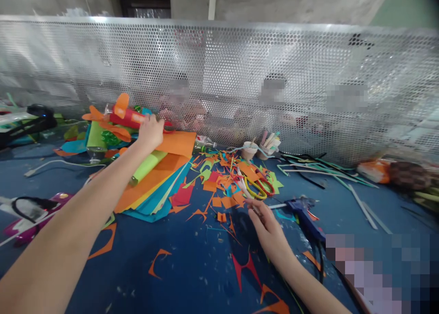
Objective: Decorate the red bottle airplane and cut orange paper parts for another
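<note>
My left hand [151, 131] is closed around the tail end of a red paper-wrapped plastic bottle [126, 117] with orange paper fins, above a pile at the back left. Beneath that arm lies a fanned stack of orange, yellow and blue sheets [161, 177], with a rolled green sheet [147, 167] on top. My right hand [265, 221] rests low over the table at the edge of the paper scraps [222, 186], its fingers curled together. Whatever they may hold is hidden. Just beyond it lie scissors with yellow handles [255, 189]; a blue glue gun [307, 218] is to its right.
A perforated metal screen [222, 76] closes off the table's back, with people behind it. Cups of sticks [249, 150] stand there. Paper strips [363, 206] and an orange-brown bundle [394, 173] are at right. A purple glue gun [24, 227] and a white cable [58, 162] lie left.
</note>
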`<act>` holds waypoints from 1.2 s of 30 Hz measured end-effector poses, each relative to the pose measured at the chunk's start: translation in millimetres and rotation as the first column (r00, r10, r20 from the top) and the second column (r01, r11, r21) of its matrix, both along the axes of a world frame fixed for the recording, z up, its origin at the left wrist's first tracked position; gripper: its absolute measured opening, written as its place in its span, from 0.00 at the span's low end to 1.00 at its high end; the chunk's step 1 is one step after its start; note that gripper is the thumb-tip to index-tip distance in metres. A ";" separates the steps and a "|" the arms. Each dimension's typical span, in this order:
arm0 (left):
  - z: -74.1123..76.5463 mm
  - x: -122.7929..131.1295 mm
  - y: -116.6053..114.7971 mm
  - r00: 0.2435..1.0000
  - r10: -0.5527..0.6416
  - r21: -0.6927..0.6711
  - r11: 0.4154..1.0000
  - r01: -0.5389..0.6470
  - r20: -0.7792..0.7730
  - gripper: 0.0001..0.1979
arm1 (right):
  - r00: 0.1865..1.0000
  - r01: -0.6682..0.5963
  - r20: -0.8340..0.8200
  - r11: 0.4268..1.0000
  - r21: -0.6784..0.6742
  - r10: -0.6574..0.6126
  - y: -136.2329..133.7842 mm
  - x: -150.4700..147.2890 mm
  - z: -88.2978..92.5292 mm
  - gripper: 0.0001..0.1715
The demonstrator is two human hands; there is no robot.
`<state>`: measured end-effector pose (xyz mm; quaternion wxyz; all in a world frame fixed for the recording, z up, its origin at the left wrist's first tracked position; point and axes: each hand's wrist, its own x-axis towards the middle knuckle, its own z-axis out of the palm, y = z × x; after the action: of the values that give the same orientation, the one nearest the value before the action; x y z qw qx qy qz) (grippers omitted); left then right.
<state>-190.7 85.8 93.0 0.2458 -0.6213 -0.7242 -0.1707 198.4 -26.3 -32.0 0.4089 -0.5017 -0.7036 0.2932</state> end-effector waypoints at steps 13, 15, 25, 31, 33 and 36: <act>-45.9 35.8 -19.2 0.981 -0.145 -0.185 0.975 0.120 -0.130 0.17 | 0.888 0.027 0.415 0.923 0.383 -0.198 8.2 7.1 -29.2 0.27; -41.1 36.3 -19.5 0.989 -0.086 -0.129 0.989 0.071 -0.119 0.18 | 0.861 -0.005 0.469 0.918 0.396 -0.198 8.3 7.9 -30.6 0.25; -45.1 49.7 -16.4 0.999 0.052 -0.075 0.996 -0.051 0.006 0.22 | 0.791 -0.076 0.581 0.912 0.403 -0.191 2.7 6.1 -19.5 0.24; -72.8 85.9 -4.9 0.985 -0.173 -0.175 0.969 0.174 0.021 0.23 | 0.787 -0.085 0.589 0.912 0.402 -0.186 1.8 5.5 -19.4 0.24; -82.6 98.1 4.1 0.954 -0.300 -0.208 0.932 0.296 0.015 0.20 | 0.793 -0.086 0.582 0.914 0.398 -0.178 1.8 5.1 -19.9 0.23; -92.8 113.0 28.9 0.924 -0.383 -0.235 0.897 0.374 0.007 0.24 | 0.809 -0.092 0.565 0.914 0.394 -0.162 1.4 4.1 -19.4 0.23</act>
<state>-77.7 114.7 0.2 0.1477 -0.7777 -0.5997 -0.1171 202.5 -25.0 -51.4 0.2716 -0.4855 -0.8303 -0.0351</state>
